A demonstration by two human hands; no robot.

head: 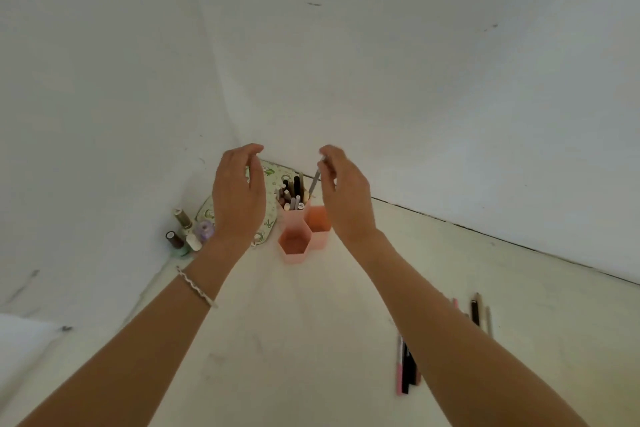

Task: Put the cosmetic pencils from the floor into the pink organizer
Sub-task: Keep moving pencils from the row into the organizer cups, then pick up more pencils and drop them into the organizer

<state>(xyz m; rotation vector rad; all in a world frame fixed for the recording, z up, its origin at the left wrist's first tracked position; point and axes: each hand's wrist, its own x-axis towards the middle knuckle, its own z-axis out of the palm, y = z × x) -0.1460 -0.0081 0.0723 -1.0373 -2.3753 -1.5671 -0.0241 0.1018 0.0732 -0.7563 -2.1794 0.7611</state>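
Observation:
The pink organizer (298, 250), three hexagonal cups, stands on the floor near the wall corner. Its far cup is packed with several pencils (292, 192); the two nearer cups look empty. My right hand (341, 191) hovers just right of the organizer and pinches a grey pencil (314, 184) by its top, tip slanting down into the far cup. My left hand (239, 194) is held up left of the organizer, fingers curved and apart, holding nothing. More pencils (406, 366) lie on the floor beside my right forearm, and others (479, 312) lie farther right.
Several nail polish bottles (185, 230) stand in the corner at the left. A flowered pouch (272, 180) lies behind my left hand against the wall. White walls meet the pale floor (311, 322) just behind the organizer.

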